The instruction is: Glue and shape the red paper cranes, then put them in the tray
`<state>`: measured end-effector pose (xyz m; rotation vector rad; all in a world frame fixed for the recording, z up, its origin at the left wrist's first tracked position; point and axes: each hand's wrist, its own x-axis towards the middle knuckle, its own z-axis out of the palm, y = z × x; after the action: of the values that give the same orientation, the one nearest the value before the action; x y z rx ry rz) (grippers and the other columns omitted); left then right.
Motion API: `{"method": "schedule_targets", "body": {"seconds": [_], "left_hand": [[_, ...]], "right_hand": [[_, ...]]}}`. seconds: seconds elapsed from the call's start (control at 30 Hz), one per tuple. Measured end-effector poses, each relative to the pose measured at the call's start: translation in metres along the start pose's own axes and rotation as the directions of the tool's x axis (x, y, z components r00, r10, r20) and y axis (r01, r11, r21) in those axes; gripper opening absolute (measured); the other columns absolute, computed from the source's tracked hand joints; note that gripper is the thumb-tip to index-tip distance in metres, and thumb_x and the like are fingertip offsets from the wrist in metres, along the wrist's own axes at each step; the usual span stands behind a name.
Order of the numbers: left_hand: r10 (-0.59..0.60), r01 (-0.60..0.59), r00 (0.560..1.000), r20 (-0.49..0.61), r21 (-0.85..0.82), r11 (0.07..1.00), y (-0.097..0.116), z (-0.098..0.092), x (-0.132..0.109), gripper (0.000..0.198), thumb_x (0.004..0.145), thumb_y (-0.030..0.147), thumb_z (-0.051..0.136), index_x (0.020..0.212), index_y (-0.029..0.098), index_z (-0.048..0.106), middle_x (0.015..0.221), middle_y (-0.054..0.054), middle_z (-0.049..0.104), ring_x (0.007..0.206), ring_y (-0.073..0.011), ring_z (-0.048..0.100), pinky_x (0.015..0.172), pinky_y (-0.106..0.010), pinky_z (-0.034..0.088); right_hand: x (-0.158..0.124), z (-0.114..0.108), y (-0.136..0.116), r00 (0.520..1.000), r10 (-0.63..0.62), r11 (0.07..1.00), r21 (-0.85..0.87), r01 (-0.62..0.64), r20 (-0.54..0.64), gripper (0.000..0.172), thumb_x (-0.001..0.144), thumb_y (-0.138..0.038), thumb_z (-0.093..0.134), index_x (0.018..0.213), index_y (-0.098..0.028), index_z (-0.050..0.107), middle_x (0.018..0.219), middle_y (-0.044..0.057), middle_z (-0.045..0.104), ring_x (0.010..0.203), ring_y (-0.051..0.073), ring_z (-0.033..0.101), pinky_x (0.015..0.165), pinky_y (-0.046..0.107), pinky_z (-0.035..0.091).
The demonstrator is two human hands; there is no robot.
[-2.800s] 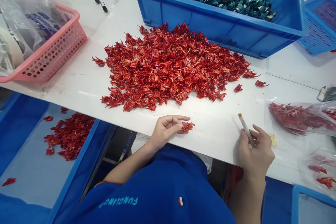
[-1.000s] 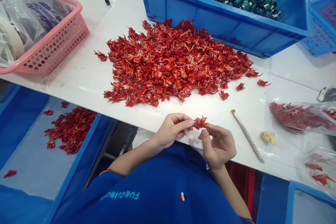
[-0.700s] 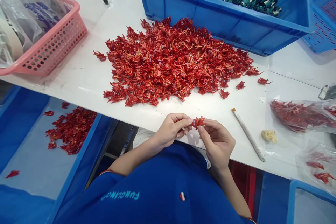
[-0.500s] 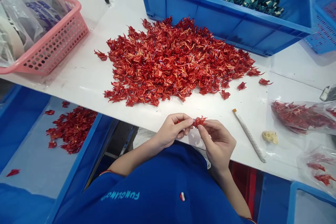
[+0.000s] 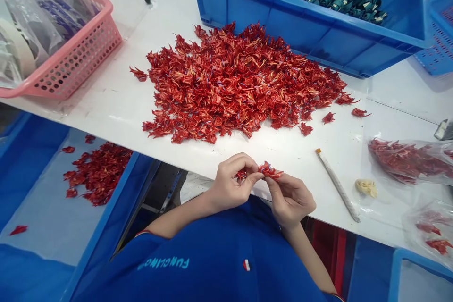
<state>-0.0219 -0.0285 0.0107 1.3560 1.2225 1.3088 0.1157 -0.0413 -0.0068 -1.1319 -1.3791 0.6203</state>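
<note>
My left hand [image 5: 233,183] and my right hand [image 5: 290,199] pinch a small red folded ribbon flower [image 5: 270,170] between their fingertips, just above the table's near edge. Part of the flower is hidden by my fingers. Beyond my hands lies a large heap of similar red-and-gold ribbon flowers [image 5: 235,85] on the white table [image 5: 247,151]. To the right of my right hand, a thin white stick with an orange tip [image 5: 338,184] lies on the table, with a small pale yellow lump [image 5: 366,188] beside it.
A blue crate of teal folded pieces [image 5: 304,23] stands at the back. A pink basket holding plastic bags [image 5: 79,52] sits at the left. Clear bags of red flowers [image 5: 406,160] lie at the right. A blue tray of red flowers [image 5: 95,174] sits below the table's left edge.
My right hand has let go of the white stick, which now lies on the table, and has joined my left hand on the flower. The head view has shifted slightly.
</note>
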Motion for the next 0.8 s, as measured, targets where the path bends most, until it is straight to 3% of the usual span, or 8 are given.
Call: {"method": "schedule_targets", "body": {"seconds": [0.1,0.2,0.33,0.5,0.63,0.7,0.8], "left_hand": [[0.059,-0.059,0.998,0.013,0.026,0.998,-0.001,-0.002,-0.001,0.014,0.083,0.021,0.065,0.069,0.018,0.063,0.067,-0.005,0.064,0.059,-0.0144,0.056,0.055,-0.026,0.045],[0.121,-0.123,0.992,0.037,0.036,0.992,-0.005,-0.004,0.0,0.01,0.083,0.018,0.065,0.073,0.019,0.067,0.07,-0.006,0.068,0.064,-0.0163,0.062,0.059,-0.027,0.048],[0.081,-0.084,0.994,0.073,0.035,0.996,-0.011,-0.008,0.001,0.013,0.084,0.02,0.064,0.074,0.02,0.072,0.077,-0.009,0.072,0.07,-0.0188,0.066,0.066,-0.03,0.052],[0.04,-0.04,0.998,0.052,0.014,0.999,-0.015,-0.015,0.001,0.013,0.083,0.023,0.066,0.072,0.02,0.071,0.073,-0.008,0.071,0.067,-0.018,0.065,0.064,-0.029,0.052],[0.008,-0.008,0.999,-0.036,-0.006,1.0,-0.019,-0.021,0.002,0.01,0.082,0.024,0.07,0.073,0.018,0.069,0.074,-0.007,0.068,0.071,-0.0166,0.064,0.066,-0.027,0.053],[-0.049,0.045,0.996,-0.078,-0.053,0.998,-0.02,-0.024,0.003,0.014,0.081,0.028,0.07,0.074,0.017,0.067,0.086,-0.008,0.068,0.068,-0.0139,0.063,0.062,-0.025,0.053],[-0.231,0.214,0.972,-0.038,-0.253,0.944,-0.021,-0.029,0.004,0.027,0.082,0.04,0.069,0.075,0.015,0.059,0.108,-0.012,0.067,0.056,-0.0089,0.062,0.044,-0.02,0.049]], "right_hand": [[0.003,-0.001,0.003,0.999,0.002,0.998,0.063,-0.004,0.037,0.008,0.082,-0.02,0.072,0.087,-0.022,0.067,0.076,0.003,0.077,0.07,0.023,0.076,0.063,0.035,0.068],[0.009,0.0,0.003,0.994,0.07,0.981,0.173,-0.084,0.086,0.016,0.079,-0.022,0.076,0.087,-0.022,0.062,0.08,0.003,0.077,0.071,0.022,0.076,0.063,0.031,0.067],[0.014,0.004,0.002,0.975,0.187,0.94,0.266,-0.212,0.116,0.03,0.076,-0.02,0.079,0.089,-0.024,0.052,0.08,-0.002,0.077,0.069,0.018,0.076,0.059,0.024,0.064],[0.018,0.009,0.0,0.961,0.182,0.935,0.265,-0.235,0.207,0.032,0.08,-0.019,0.075,0.09,-0.026,0.046,0.083,-0.003,0.078,0.07,0.017,0.076,0.062,0.026,0.065],[0.036,0.01,0.0,0.898,0.234,0.939,0.154,-0.308,0.373,0.032,0.08,-0.028,0.076,0.097,-0.025,0.049,0.085,0.0,0.077,0.07,0.017,0.076,0.061,0.026,0.064],[0.05,0.01,0.003,0.861,0.282,0.946,0.027,-0.323,0.423,0.036,0.08,-0.038,0.074,0.104,-0.023,0.052,0.087,0.004,0.076,0.067,0.017,0.074,0.055,0.027,0.062],[0.071,0.014,0.01,0.869,0.252,0.959,-0.229,-0.166,0.425,0.027,0.084,-0.043,0.067,0.095,-0.02,0.059,0.084,0.005,0.073,0.06,0.016,0.07,0.049,0.025,0.056]]}}
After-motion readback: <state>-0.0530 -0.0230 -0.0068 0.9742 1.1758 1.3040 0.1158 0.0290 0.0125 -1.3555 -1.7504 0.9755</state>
